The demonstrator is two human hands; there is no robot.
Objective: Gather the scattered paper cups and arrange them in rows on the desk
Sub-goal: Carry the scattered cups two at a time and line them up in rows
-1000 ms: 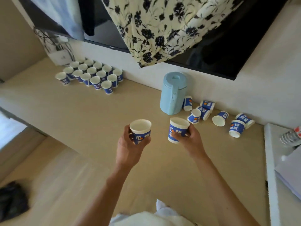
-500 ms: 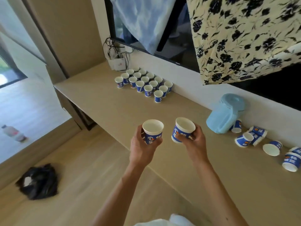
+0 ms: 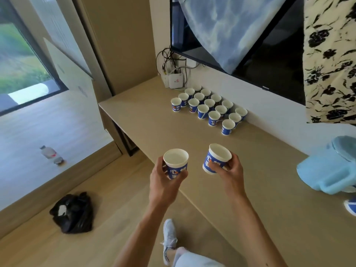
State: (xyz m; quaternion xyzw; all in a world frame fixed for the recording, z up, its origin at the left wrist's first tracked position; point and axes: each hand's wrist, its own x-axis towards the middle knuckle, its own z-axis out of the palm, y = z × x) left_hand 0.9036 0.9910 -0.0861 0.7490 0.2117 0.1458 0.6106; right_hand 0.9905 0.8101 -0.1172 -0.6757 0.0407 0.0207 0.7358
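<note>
A long beige wooden desk (image 3: 260,189) runs along the wall, with a pale blue plastic jug (image 3: 331,166) at its right edge, partly cut off. Blue-and-white paper cups are ranked in rows (image 3: 210,108) at the far end. One more cup (image 3: 176,162) is wrapped by the left hand (image 3: 163,180), another cup (image 3: 216,158), tilted, is pinched by the right hand (image 3: 231,170). The standing rows could be toppled if a cup is set down carelessly. Scattered cups remaining are largely out of view.

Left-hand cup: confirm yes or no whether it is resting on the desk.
No, the left hand holds the cup in the air beyond the desk edge, over the floor.
</note>
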